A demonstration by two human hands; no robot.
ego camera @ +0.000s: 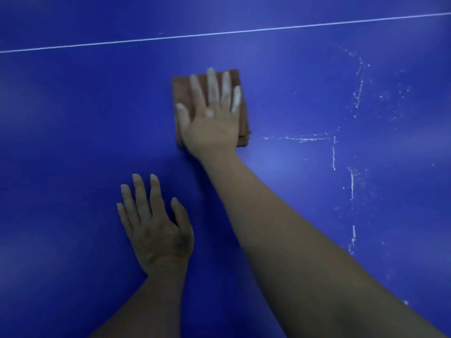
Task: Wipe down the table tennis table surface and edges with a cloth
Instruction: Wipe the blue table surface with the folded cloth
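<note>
Short of the line (219, 33), pressing the right hand (212, 123) flat, fingers (211, 86) spread, on the folded brown cloth (181, 91) (blurred edges); resting the left hand (156, 228) open on the table (73, 118), farther off.

Dim, soft-focus view; pale sheen patches on the blue table (73, 142), corners darkened.

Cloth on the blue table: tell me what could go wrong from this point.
1. The right hand presses the folded cloth with flat fingers and does not grip it; a fast stroke could let it slip or unfold.
2. The white marks lie to the cloth's right; a narrow stroke may miss them.
3. The left hand rests flat on the table and might leave prints there.
</note>
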